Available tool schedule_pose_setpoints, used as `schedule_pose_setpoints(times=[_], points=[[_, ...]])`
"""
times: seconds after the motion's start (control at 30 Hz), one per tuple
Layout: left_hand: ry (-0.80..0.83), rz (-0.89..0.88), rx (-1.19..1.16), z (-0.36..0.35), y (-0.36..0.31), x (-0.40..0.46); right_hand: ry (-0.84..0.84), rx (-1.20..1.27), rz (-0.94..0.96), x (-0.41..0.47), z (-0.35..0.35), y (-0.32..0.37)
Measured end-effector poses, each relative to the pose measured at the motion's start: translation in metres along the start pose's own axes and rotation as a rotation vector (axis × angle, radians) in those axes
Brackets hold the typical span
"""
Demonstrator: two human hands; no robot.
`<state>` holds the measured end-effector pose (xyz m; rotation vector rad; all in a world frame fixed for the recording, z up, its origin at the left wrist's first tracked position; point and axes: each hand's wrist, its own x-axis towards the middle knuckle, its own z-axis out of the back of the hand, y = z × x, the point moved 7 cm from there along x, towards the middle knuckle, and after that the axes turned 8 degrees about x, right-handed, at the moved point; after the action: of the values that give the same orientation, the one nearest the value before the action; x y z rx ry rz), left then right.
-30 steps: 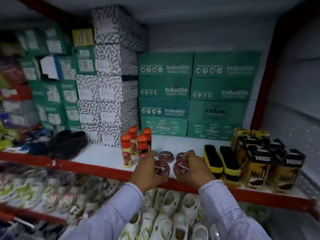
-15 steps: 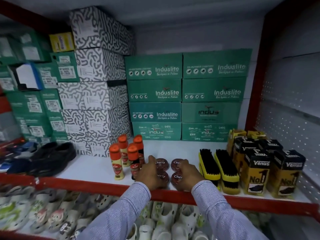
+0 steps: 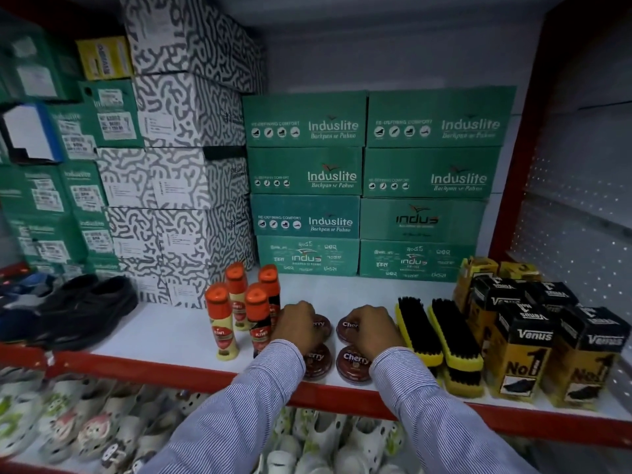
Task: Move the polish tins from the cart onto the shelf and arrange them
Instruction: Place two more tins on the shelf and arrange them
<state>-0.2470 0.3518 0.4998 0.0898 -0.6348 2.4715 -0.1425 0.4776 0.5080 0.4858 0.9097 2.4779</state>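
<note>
Four round dark-red Cherry polish tins lie flat in a two-by-two block on the white shelf (image 3: 160,331). The front left tin (image 3: 319,362) and the front right tin (image 3: 354,363) sit by the red shelf edge, partly under my wrists. My left hand (image 3: 297,323) is curled over the back left tin (image 3: 323,326), fingers around its left side. My right hand (image 3: 372,328) is curled over the back right tin (image 3: 344,327), which shows only at its left part. No cart is in view.
Four orange-capped Kiwi bottles (image 3: 239,313) stand just left of the tins. Two yellow-backed brushes (image 3: 439,331) lie just right, then Venus boxes (image 3: 523,340). Green Induslite boxes (image 3: 307,172) are stacked behind, black shoes (image 3: 85,309) to the left, and white clogs (image 3: 85,432) below.
Both hands brought a tin each from the shelf edge down onto the shelf in front of two others, then slid back onto the rear pair. The view came closer.
</note>
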Motion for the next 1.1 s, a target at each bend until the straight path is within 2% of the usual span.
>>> schedule_pose_setpoints(times=[0.6, 0.8, 1.1], points=[[0.022, 0.004, -0.047, -0.019, 0.008, 0.022, -0.015, 0.009, -0.013, 0.031, -0.021, -0.014], [0.026, -0.044, -0.027, -0.020, 0.007, 0.022, -0.018, 0.005, -0.013, 0.028, -0.019, -0.012], [-0.036, -0.162, 0.056, 0.017, -0.015, -0.025, -0.051, -0.029, 0.085, -0.015, 0.017, 0.002]])
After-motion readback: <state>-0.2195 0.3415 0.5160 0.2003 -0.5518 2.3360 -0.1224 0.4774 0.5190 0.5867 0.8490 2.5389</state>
